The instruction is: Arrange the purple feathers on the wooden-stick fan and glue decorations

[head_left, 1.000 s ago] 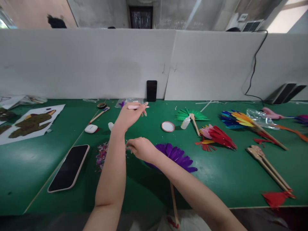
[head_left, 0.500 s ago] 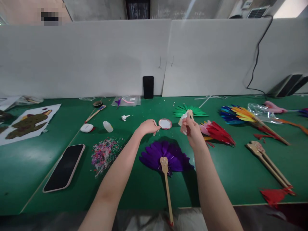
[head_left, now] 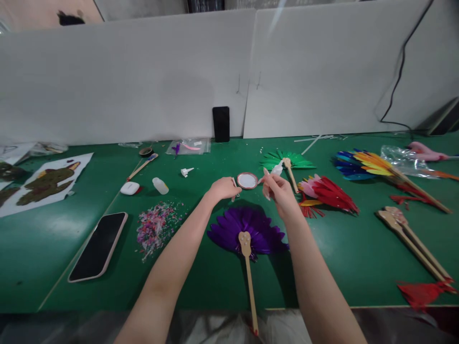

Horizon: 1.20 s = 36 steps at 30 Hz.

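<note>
My left hand point(head_left: 225, 188) has its fingers closed at the left edge of a small round disc point(head_left: 247, 180) with a white face and a reddish rim. On the disc's other side, my right hand point(head_left: 278, 190) pinches a small white squeeze bottle point(head_left: 277, 168). Its tip points down and left towards the disc's rim; whether the two touch is hard to tell. Just below both hands lies a purple feather fan point(head_left: 247, 231) with a pale wooden handle. Behind the right hand, a green feather fan point(head_left: 287, 160) lies on the table.
A phone point(head_left: 98, 246) and a heap of colourful bits point(head_left: 158, 224) lie left, near a second small bottle point(head_left: 160, 186). Red feathers point(head_left: 330, 193), a multicoloured fan point(head_left: 373, 165) and wooden handles point(head_left: 412, 239) lie right. A white partition point(head_left: 143, 81) closes off the back.
My right hand has turned the squeeze bottle, and its tip now points towards the disc. The left hand stays by the disc. The camera view has tipped slightly down.
</note>
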Each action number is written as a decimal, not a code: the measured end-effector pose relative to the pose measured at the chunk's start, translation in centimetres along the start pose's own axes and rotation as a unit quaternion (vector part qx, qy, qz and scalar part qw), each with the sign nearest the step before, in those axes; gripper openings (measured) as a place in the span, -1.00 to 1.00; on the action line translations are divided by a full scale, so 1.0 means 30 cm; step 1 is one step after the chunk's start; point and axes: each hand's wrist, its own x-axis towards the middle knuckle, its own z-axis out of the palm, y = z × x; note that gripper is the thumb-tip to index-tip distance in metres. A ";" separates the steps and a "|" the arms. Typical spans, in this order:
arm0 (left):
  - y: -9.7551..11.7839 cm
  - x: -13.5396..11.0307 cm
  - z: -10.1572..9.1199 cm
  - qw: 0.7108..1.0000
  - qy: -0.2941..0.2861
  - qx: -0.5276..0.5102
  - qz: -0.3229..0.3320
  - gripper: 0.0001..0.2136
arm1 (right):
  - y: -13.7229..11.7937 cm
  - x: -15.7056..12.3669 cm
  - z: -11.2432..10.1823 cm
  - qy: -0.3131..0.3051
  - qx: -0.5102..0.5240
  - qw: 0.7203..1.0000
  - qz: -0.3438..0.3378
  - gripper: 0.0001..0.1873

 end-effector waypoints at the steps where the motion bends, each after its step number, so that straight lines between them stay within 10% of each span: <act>1: 0.000 0.000 0.000 1.000 0.001 0.001 -0.001 -0.64 | 0.001 0.001 0.002 -0.001 -0.001 1.000 0.002 -0.54; 20: 0.003 -0.011 -0.006 0.998 0.009 -0.055 0.005 -0.66 | 0.058 0.006 0.007 -0.018 -0.014 0.998 0.063 -0.53; 36: -0.004 -0.072 -0.102 0.935 -0.036 -0.343 0.081 -0.61 | 0.044 -0.014 0.059 -0.081 0.016 0.994 0.068 -0.64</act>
